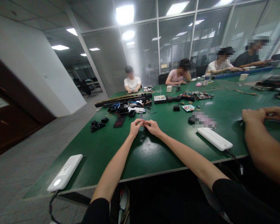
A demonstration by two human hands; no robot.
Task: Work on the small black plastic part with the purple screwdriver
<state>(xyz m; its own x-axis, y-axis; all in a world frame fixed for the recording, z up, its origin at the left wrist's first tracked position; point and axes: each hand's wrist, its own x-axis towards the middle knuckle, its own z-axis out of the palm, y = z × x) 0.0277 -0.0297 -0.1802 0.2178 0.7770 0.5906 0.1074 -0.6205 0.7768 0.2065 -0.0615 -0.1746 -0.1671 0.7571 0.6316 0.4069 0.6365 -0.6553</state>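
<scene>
My left hand [136,127] and my right hand [152,127] meet fingertip to fingertip just over the green table [107,155]. Both are closed in a pinch around something small. A thin greyish piece [141,116] sticks up between the fingers, too small to name. Something dark shows beneath my right fingers, mostly hidden. Beyond my hands lie white gloves [140,110] and a small black box [132,113]. To the left of them is a dark red and black item [119,121], partly blurred.
Black blocks [98,125] sit at the left. One white power bank [66,172] with a cable lies near the left corner, another white power bank [214,138] at the right. A co-worker's hands [254,115] are close on my right. Several people sit across the table.
</scene>
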